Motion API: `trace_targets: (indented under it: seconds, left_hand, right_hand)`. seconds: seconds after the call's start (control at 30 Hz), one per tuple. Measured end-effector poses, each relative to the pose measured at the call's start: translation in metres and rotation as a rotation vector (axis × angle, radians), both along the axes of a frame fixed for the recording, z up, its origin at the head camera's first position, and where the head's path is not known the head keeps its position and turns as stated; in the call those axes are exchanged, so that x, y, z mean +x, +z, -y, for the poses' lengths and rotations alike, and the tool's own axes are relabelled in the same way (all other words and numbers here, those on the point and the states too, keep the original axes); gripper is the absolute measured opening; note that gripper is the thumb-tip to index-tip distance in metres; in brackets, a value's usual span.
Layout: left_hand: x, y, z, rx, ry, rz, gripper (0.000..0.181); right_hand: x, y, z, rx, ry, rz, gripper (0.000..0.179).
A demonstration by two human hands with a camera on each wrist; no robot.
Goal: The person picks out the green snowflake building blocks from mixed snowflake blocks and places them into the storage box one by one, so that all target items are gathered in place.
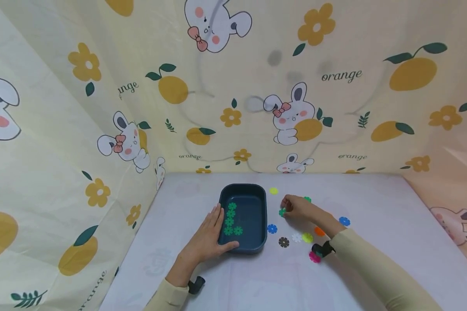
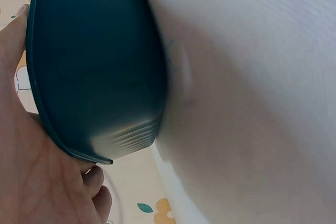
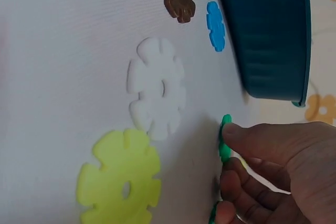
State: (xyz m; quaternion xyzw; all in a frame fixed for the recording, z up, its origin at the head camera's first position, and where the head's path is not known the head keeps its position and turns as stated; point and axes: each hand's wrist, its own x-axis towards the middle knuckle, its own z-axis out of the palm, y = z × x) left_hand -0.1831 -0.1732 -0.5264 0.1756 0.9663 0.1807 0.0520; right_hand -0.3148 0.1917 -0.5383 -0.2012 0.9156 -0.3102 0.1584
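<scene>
My left hand (image 1: 208, 237) rests against a dark blue tray (image 1: 253, 248), its fingers straight along the left side and the thumb on the near rim. In the left wrist view the tray's wall (image 2: 100, 66) fills much of the picture. Several green flower-shaped discs (image 1: 229, 221) lie inside, toward the left. Right of the tray, my right hand (image 1: 297, 208) pinches one green flower-shaped disc (image 3: 226, 138) between thumb and fingers, close over the table. Another green disc (image 1: 307, 199) lies just beyond this hand, partly hidden.
Loose flower-shaped discs lie right of the tray: blue (image 1: 272, 229), brown (image 1: 283, 242), white (image 1: 296, 237), yellow (image 1: 307, 237), orange (image 1: 319, 231) and pink (image 1: 314, 257). A second yellow disc (image 1: 273, 191) sits farther back, and another blue disc (image 1: 344, 221) farther right. Printed cloth walls enclose the white table (image 1: 140, 276).
</scene>
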Motion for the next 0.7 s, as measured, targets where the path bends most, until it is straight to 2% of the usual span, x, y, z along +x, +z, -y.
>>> trace_targets:
  seconds: [0.37, 0.7]
  left_hand:
    - [0.0, -0.0029, 0.0, 0.001, 0.005, 0.004, 0.122]
    - [-0.0006, -0.0026, -0.0002, 0.0, 0.011, 0.007, 0.122]
  right_hand:
    - [-0.0018, 0.0008, -0.0011, 0.012, -0.004, 0.013, 0.023]
    - [0.0036, -0.0019, 0.0015, -0.069, 0.027, -0.013, 0.022]
